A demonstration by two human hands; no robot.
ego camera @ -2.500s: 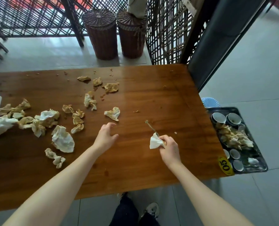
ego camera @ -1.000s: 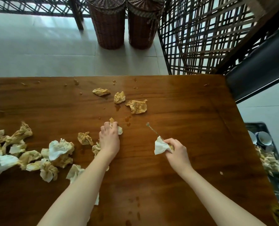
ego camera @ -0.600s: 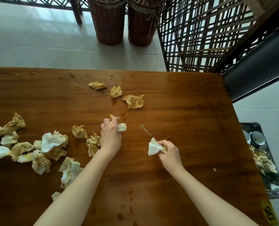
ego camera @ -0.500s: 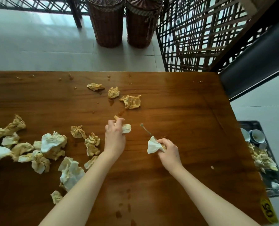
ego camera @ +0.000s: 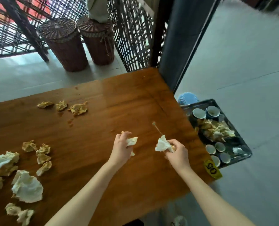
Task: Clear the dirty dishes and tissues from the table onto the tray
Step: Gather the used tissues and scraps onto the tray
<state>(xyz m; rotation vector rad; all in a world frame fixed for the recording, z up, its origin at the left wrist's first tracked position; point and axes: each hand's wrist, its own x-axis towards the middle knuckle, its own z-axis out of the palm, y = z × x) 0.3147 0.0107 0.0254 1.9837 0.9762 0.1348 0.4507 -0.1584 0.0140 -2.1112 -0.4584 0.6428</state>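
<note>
Both hands are over the near right part of the wooden table [ego camera: 119,98], a little apart and each closed around paper. The left hand [ego camera: 121,146] grips a crumpled tissue [ego camera: 132,141], which pokes out past its curled fingers. The right hand [ego camera: 176,154] pinches a white tissue [ego camera: 162,144] together with a thin stick [ego camera: 156,128] that slants up and away from it. The stick is too blurred to say whether it is a skewer or a toothpick. Beside the table's right edge and lower down sits a dark tray [ego camera: 233,142]. It holds small cups [ego camera: 199,113] at its far and near ends and a heap of stained tissues [ego camera: 215,129] in the middle. More remains on the table: three yellowed tissues [ego camera: 77,109] lie in a row toward the far side, and a scatter of crumpled tissues [ego camera: 26,188] covers the left part, well apart from both hands. A yellow number tag [ego camera: 212,168] is on the table's near right corner. Two wicker baskets [ego camera: 65,44] stand on the floor beyond the table, against a dark lattice screen [ego camera: 132,33].
</note>
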